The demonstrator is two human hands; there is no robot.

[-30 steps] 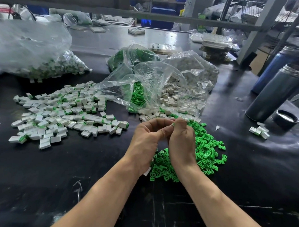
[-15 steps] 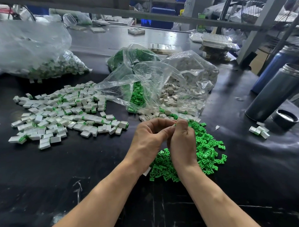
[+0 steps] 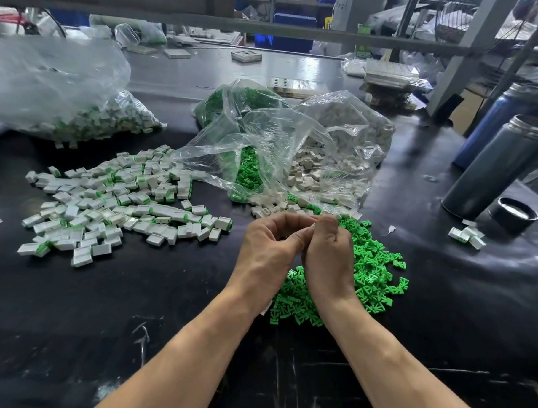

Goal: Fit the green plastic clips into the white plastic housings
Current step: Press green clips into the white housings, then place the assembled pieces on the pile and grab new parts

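Note:
My left hand [image 3: 270, 253] and my right hand [image 3: 328, 256] meet fingertip to fingertip above a heap of loose green clips [image 3: 369, 273]. Their curled fingers pinch a small white housing [image 3: 312, 227], of which only a sliver shows; any clip between them is hidden. Beyond the hands a clear bag [image 3: 290, 153] lies open with white housings [image 3: 309, 174] and green clips [image 3: 247, 170] spilling out. To the left, several fitted housings with green ends [image 3: 113, 204] lie spread on the black table [image 3: 142, 289].
A large clear bag of fitted parts [image 3: 72, 98] sits at the back left, and a bag of green clips [image 3: 241, 97] behind the open one. At the right stand two metal flasks [image 3: 500, 163], a black lid [image 3: 513, 214] and a few fitted pieces [image 3: 466, 237].
Both hands stay joined over the green heap. The fingers have shifted only slightly around the small piece.

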